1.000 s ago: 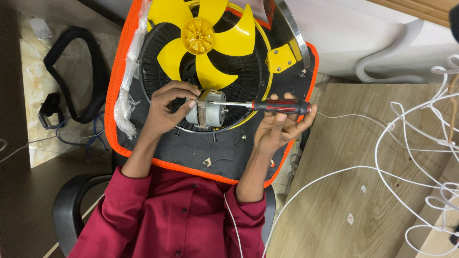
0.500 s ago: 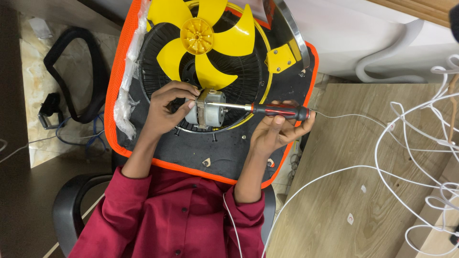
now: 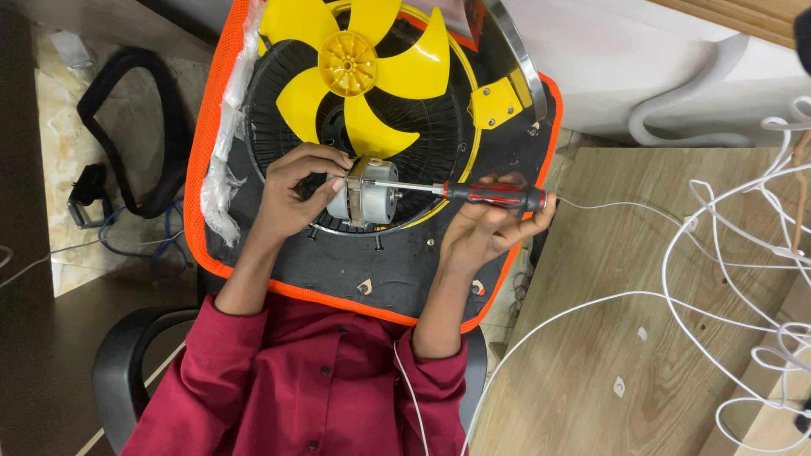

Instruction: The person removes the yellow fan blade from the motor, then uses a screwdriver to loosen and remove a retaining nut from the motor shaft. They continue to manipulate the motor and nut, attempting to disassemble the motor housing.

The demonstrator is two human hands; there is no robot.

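A black fan housing (image 3: 397, 262) with an orange rim rests on my lap, with a yellow fan blade (image 3: 355, 72) at its top. A small silver motor (image 3: 376, 194) sits below the blade on the black grille. My left hand (image 3: 296, 190) grips the motor's left side. My right hand (image 3: 486, 228) holds a red and black screwdriver (image 3: 494, 196) level, its metal shaft pointing left with the tip against the motor.
A wooden table (image 3: 608, 279) stands to the right with several loops of white cable (image 3: 735, 245). A white curved stand (image 3: 676, 84) lies behind it. A black strap (image 3: 127, 135) and blue wires lie on the floor at left. A black chair (image 3: 127, 363) is under me.
My right hand has shifted its fingers slightly along the screwdriver handle. The left hand and the motor stay in place.
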